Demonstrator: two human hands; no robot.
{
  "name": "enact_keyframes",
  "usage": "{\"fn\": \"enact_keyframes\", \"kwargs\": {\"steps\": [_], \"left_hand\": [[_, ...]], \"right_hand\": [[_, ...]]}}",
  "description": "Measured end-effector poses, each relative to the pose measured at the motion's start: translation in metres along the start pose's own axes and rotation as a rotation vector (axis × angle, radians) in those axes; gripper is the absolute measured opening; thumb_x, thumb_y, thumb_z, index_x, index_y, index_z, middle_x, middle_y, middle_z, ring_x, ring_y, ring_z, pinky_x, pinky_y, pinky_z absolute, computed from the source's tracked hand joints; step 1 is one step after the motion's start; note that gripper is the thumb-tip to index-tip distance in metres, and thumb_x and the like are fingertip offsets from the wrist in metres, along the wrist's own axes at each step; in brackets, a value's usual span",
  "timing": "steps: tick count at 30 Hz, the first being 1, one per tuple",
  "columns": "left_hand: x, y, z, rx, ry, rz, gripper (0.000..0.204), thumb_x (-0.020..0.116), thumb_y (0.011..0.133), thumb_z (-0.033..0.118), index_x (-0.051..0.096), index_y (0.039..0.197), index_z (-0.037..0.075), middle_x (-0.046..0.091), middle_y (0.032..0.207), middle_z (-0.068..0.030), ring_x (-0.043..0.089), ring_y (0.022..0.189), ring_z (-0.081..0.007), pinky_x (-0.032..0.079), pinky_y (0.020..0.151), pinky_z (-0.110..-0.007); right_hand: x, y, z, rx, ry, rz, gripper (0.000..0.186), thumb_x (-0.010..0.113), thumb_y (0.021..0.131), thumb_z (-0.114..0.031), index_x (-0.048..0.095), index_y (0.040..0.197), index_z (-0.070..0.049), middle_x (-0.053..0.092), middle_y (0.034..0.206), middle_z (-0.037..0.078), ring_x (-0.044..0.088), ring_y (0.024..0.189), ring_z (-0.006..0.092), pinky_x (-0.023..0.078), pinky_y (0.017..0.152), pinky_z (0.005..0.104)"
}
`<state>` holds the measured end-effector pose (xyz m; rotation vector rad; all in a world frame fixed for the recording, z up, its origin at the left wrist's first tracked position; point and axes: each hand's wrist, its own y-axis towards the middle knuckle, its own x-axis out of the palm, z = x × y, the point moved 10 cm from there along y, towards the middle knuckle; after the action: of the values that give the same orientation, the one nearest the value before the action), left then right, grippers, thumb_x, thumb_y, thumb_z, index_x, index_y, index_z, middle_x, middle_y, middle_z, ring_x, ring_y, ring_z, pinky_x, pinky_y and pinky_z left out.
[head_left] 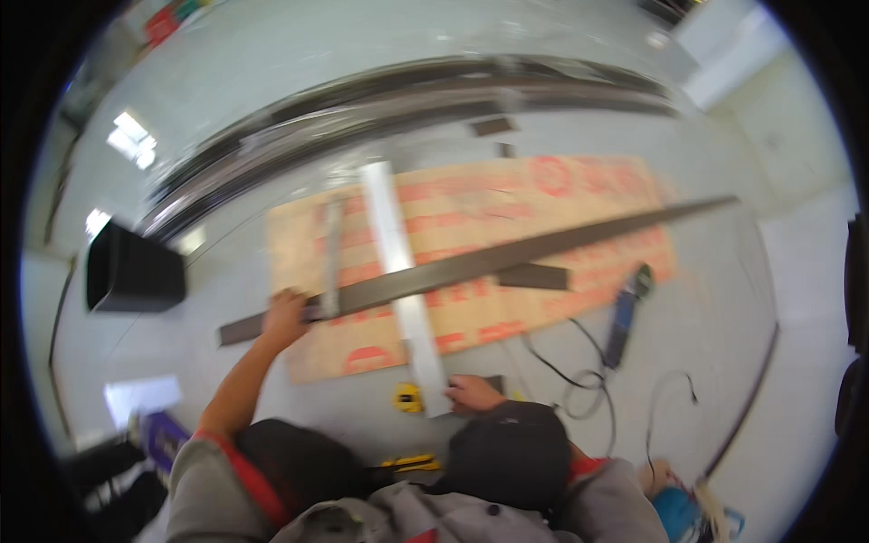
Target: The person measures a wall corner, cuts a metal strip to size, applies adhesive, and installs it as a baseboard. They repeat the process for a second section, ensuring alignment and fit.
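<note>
A long dark brown strip (471,264) lies slantwise over a flattened cardboard sheet, its far end up to the right. My left hand (286,319) is closed around the strip near its left end. Beside those fingers, a metal square (332,258) with a dark stock rests against the strip, blade pointing away from me. A silvery-white flat bar (391,226) runs beneath the brown strip, toward my knees. At its near end, my right hand (475,393) has its fingers closed on the edge. A small dark piece shows partly behind that hand.
Cardboard (534,208) covers the floor ahead, with a short brown offcut (534,276) on it. An angle grinder (625,317) with a looping cord lies right. A yellow tape measure (407,396) sits near my knees. Wrapped long profiles (407,109) lie beyond; a black bin (136,271) stands left.
</note>
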<state>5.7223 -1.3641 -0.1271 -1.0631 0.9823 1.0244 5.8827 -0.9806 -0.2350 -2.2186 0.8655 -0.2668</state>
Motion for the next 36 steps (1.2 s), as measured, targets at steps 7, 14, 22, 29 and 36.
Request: {"fn": "enact_keyframes", "kwargs": {"steps": [7,14,22,29,36], "left_hand": [[0.008,-0.036,0.005,-0.058,0.061,-0.118,0.058,0.084,0.067,0.020,0.063,0.119,0.010,0.063,0.107,-0.0124,0.058,0.111,-0.0337,0.042,0.096,-0.047],[0.013,-0.040,-0.029,-0.066,-0.031,-0.042,0.045,0.080,0.074,0.022,0.067,0.115,0.008,0.065,0.097,-0.0161,0.061,0.098,-0.0372,0.048,0.089,-0.047],[-0.082,-0.016,0.004,-0.038,0.270,0.146,0.067,0.081,0.073,0.017,0.057,0.135,0.012,0.063,0.115,-0.0145,0.058,0.115,-0.0339,0.045,0.100,-0.042],[-0.103,0.031,0.305,0.465,-0.558,-0.218,0.079,0.078,0.084,0.025,0.040,0.154,0.021,0.067,0.119,-0.0151,0.068,0.104,-0.0316,0.055,0.091,-0.043],[-0.137,0.015,0.364,0.695,-0.579,0.154,0.072,0.076,0.085,0.025,0.045,0.150,0.019,0.064,0.098,-0.0128,0.067,0.082,-0.0343,0.056,0.071,-0.044]], "right_hand": [[-0.247,-0.159,-0.004,-0.150,-0.404,1.420,0.037,0.068,0.091,-0.023,0.061,0.118,0.001,0.067,0.103,0.022,0.065,0.092,0.0392,0.052,0.084,0.0468],[-0.363,-0.216,0.138,0.427,-0.216,1.417,0.053,0.074,0.072,-0.023,0.056,0.116,0.002,0.067,0.105,0.024,0.066,0.098,0.0439,0.051,0.087,0.0501],[-0.356,-0.188,0.129,-0.048,0.609,1.242,0.037,0.079,0.075,-0.019,0.062,0.102,-0.001,0.063,0.082,0.006,0.061,0.066,0.0193,0.051,0.060,0.0336],[-0.251,-0.121,-0.113,-0.586,1.138,0.638,0.038,0.073,0.091,-0.023,0.057,0.112,0.003,0.066,0.095,0.015,0.068,0.085,0.0264,0.060,0.079,0.0408],[-0.228,-0.102,-0.219,-0.660,1.230,0.440,0.028,0.070,0.088,-0.018,0.056,0.102,0.002,0.065,0.088,0.013,0.066,0.076,0.0226,0.058,0.073,0.0341]]}}
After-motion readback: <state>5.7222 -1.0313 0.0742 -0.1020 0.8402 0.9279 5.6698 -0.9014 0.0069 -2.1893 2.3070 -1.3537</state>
